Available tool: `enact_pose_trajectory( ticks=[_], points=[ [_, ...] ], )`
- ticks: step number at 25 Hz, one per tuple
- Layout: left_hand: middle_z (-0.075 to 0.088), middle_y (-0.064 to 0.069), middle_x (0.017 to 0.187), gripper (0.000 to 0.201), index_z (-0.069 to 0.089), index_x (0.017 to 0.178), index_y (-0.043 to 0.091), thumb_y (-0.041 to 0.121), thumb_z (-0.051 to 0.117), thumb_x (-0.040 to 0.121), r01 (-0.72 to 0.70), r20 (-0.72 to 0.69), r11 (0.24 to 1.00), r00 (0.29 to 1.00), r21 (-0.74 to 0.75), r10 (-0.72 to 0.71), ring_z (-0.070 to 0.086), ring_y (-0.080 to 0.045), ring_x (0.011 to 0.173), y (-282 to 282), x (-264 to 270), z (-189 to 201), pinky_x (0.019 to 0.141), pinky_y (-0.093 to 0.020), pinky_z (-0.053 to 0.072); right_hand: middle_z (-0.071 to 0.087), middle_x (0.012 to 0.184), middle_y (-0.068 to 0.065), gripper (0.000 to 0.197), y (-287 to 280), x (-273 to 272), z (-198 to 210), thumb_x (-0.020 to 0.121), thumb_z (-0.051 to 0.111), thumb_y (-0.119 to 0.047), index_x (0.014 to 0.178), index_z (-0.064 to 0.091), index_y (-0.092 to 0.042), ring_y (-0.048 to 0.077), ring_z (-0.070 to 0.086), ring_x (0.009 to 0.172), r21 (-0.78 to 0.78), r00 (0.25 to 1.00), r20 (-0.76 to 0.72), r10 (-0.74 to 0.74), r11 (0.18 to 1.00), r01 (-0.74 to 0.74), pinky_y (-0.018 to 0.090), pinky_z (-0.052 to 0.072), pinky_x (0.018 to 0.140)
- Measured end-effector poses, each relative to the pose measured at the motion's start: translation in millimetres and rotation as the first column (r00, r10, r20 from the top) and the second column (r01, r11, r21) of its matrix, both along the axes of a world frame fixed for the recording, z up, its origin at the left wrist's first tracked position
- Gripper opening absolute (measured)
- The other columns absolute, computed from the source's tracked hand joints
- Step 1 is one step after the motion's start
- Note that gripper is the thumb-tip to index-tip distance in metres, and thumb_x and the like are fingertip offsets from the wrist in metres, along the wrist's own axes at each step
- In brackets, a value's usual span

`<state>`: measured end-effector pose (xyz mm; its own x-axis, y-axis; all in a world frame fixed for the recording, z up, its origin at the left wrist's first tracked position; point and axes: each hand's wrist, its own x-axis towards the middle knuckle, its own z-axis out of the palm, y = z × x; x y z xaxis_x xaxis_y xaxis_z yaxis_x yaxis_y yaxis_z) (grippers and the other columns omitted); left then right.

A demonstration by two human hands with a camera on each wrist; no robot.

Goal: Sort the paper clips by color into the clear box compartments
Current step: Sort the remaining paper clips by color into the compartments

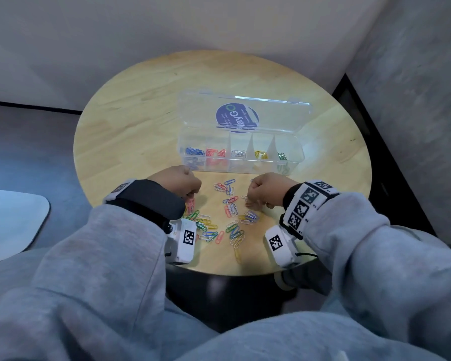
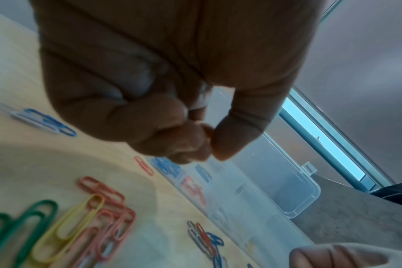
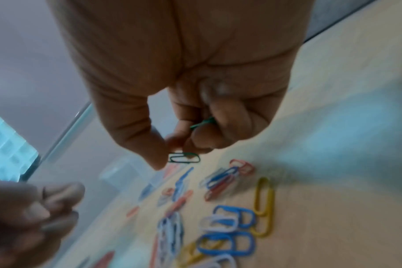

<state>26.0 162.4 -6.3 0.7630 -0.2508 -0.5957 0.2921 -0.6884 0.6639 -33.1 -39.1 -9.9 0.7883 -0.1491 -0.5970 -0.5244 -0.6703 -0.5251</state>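
A clear box [image 1: 294,162] stands open on the round wooden table [image 1: 130,131], its five compartments holding blue, red, white, yellow and green clips. Loose paper clips [image 1: 231,212] of mixed colours lie in front of it. My right hand [image 1: 262,190] hovers over the pile's right side. In the right wrist view the right hand [image 3: 168,149] pinches a green clip [image 3: 184,158] between thumb and forefinger, with another green clip [image 3: 202,122] tucked under its curled fingers. My left hand [image 1: 184,182] is curled over pink clips [image 1: 190,203]. The left hand [image 2: 210,145] presses thumb to fingertip on something thin and reddish, mostly hidden.
The box lid [image 1: 245,110] with a round blue sticker stands up behind the compartments. A grey wall runs close behind the table. A white surface [image 1: 11,222] lies at the far left, below table height. The table's near edge is just under my wrists.
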Motion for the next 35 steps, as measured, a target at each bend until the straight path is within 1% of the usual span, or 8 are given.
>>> enact_pose_trajectory(
  ticks=[5,9,13,16,20,25,29,35],
  points=[
    [0.068,-0.003,0.084,0.013,0.058,0.069,0.019,0.014,0.065,0.079,0.197,0.052,0.965,0.977,0.172,-0.209,0.053,-0.018,0.07,5.0,-3.8,-3.0,0.068,-0.025,0.04,0.054,0.056,0.003,0.025,-6.0,-5.4,1.5,0.087,0.048,0.009,0.071,0.052,-0.01,0.008,0.049,0.041,0.389,0.977,0.0,-0.212,0.9,0.195,0.017,0.036,0.037],
    [0.074,-0.003,0.095,0.011,0.071,0.083,0.016,0.015,0.064,0.075,0.256,0.074,0.908,0.953,0.331,-0.295,0.067,-0.024,0.092,7.7,-11.6,-10.2,0.08,-0.032,0.053,0.051,0.07,0.009,0.028,-6.5,-10.3,2.6,0.094,0.038,0.006,0.076,0.057,-0.004,0.004,0.05,0.039,0.513,0.973,-0.125,-0.194,0.827,0.231,0.014,0.043,0.039],
    [0.073,-0.002,0.09,0.014,0.073,0.086,0.016,0.014,0.071,0.072,0.315,0.023,0.857,0.935,0.407,-0.354,0.067,-0.021,0.088,0.8,-14.7,-11.8,0.072,-0.028,0.05,0.049,0.067,0.009,0.025,-0.4,-15.9,0.8,0.093,0.039,0.001,0.073,0.052,-0.006,0.018,0.05,0.057,0.409,0.978,-0.178,-0.109,0.896,0.175,0.019,0.044,0.044],
    [0.075,-0.004,0.091,0.013,0.074,0.084,0.014,0.012,0.072,0.072,0.339,0.001,0.835,0.927,0.434,-0.376,0.069,-0.023,0.092,-4.9,-14.8,-13.9,0.073,-0.028,0.051,0.058,0.068,0.004,0.015,7.4,-19.9,1.5,0.083,0.058,-0.008,0.071,0.053,-0.015,0.016,0.051,0.059,0.176,0.969,-0.144,0.199,0.969,-0.173,0.021,0.043,0.05],
    [0.075,-0.002,0.077,0.018,0.072,0.071,0.014,0.021,0.076,0.055,0.364,-0.018,0.814,0.916,0.454,-0.4,0.072,-0.022,0.081,-2.6,-9.7,-23.3,0.077,-0.039,0.06,0.047,0.063,-0.011,0.014,18.0,-24.4,2.1,0.075,0.071,-0.022,0.074,0.058,-0.027,0.005,0.044,0.057,-0.109,0.883,-0.105,0.458,0.877,-0.468,0.022,0.037,0.057],
    [0.068,-0.002,0.078,0.014,0.074,0.082,0.012,0.023,0.073,0.074,0.3,0.03,0.909,0.946,0.291,-0.322,0.061,-0.021,0.076,-3.8,-7.7,-14.0,0.077,-0.031,0.05,0.039,0.066,-0.011,0.026,27.5,-27.4,-7.3,0.075,0.07,-0.021,0.098,0.062,-0.029,0.003,0.039,0.059,-0.189,0.845,-0.04,0.533,0.827,-0.53,0.025,0.037,0.06],
    [0.049,-0.003,0.064,0.018,0.063,0.059,0.019,0.026,0.075,0.071,0.14,-0.033,0.989,0.99,0.046,-0.138,0.042,-0.021,0.058,-0.3,1.2,-1.5,0.058,-0.025,0.035,0.04,0.068,-0.014,0.016,29.3,-26.6,-9.8,0.078,0.069,-0.022,0.089,0.058,-0.029,0.0,0.038,0.06,-0.243,0.827,-0.031,0.562,0.798,-0.551,0.02,0.031,0.053],
    [0.04,-0.001,0.064,0.026,0.051,0.063,0.015,0.009,0.064,0.084,-0.078,-0.118,0.98,0.991,-0.185,0.057,0.035,-0.012,0.053,0.3,1.8,7.7,0.045,-0.018,0.029,0.043,0.067,-0.013,0.004,23.4,-24.9,-11.3,0.082,0.063,-0.021,0.086,0.063,-0.021,0.006,0.043,0.063,-0.283,0.865,0.01,0.501,0.831,-0.478,0.018,0.03,0.051]
  ],
)
